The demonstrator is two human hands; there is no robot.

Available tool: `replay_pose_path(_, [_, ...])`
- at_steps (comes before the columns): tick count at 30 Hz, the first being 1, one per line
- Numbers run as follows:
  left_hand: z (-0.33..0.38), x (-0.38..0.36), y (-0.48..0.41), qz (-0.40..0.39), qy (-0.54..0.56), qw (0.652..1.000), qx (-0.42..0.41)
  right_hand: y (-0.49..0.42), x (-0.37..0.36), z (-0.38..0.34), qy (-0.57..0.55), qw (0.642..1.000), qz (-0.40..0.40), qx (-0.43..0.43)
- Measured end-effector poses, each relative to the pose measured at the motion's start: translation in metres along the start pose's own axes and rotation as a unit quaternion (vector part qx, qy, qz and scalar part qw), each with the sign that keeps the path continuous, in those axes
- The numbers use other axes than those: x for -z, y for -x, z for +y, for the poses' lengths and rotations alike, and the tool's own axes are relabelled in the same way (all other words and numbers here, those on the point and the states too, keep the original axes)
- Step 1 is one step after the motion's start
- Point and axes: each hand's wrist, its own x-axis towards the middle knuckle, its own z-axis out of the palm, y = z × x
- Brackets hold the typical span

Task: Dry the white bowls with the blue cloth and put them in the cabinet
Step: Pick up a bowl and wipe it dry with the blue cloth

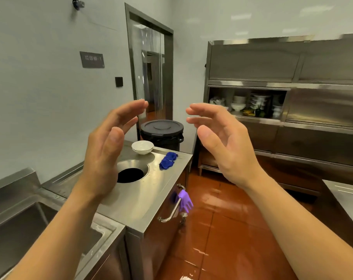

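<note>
Two stacked white bowls (142,147) sit at the far end of the steel counter (143,197). A crumpled blue cloth (168,160) lies to their right near the counter's edge. My left hand (109,146) and my right hand (222,142) are raised in the air, palms facing each other, fingers apart, both holding nothing and well above the counter. The steel cabinet (282,102) stands across the aisle on the right. Its open middle shelf (248,105) holds stacks of white dishes.
A round waste hole (131,174) opens in the counter near the bowls. A black lidded bin (162,134) stands behind the counter. A sink (20,235) is at lower left. A purple glove (184,201) hangs on the counter's handle. The red floor looks wet.
</note>
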Motion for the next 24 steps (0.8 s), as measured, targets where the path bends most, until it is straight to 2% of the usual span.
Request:
replay_pose_path(7, [-0.145,-0.039,-0.094,0.021,-0.012,1.000,0.002,-0.096,0.027,0.149,0.014,1.000,-0.007,0.009])
replay_pose_path(16, [-0.312,-0.104,-0.189,0.007,-0.043,0.999,0.016,-0.188,0.077,0.333,-0.008,1.000,-0.017,-0.002])
replay_pose_path(24, [-0.438,-0.165,-0.234,0.068,-0.090,0.991,0.068,-0.267,0.113,0.497,-0.101,0.991,-0.087,-0.003])
